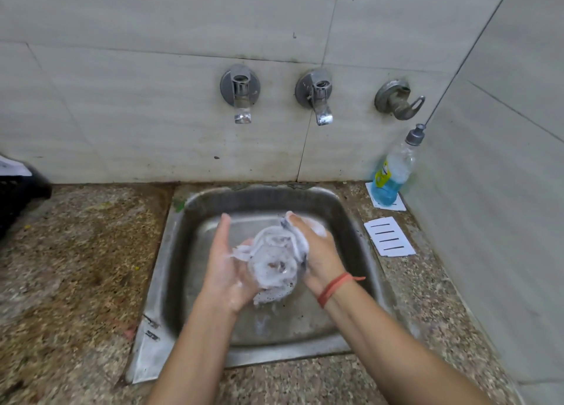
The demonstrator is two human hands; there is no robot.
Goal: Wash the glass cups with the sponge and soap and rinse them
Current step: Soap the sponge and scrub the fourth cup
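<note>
We find the foamy cup over the sink. The left hand is curled beneath it, and the right hand clamps the sponge against its side. We recommend a firm grip, since soap makes glass slippery.

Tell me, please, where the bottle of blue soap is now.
In the head view, the soap bottle stands on the counter at the far right, behind the sink's back right corner, beside the tiled wall.

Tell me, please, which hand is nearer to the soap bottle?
Right. The right hand works below-left of the soap bottle; the left hand sits farther left, beyond the glass.
</note>
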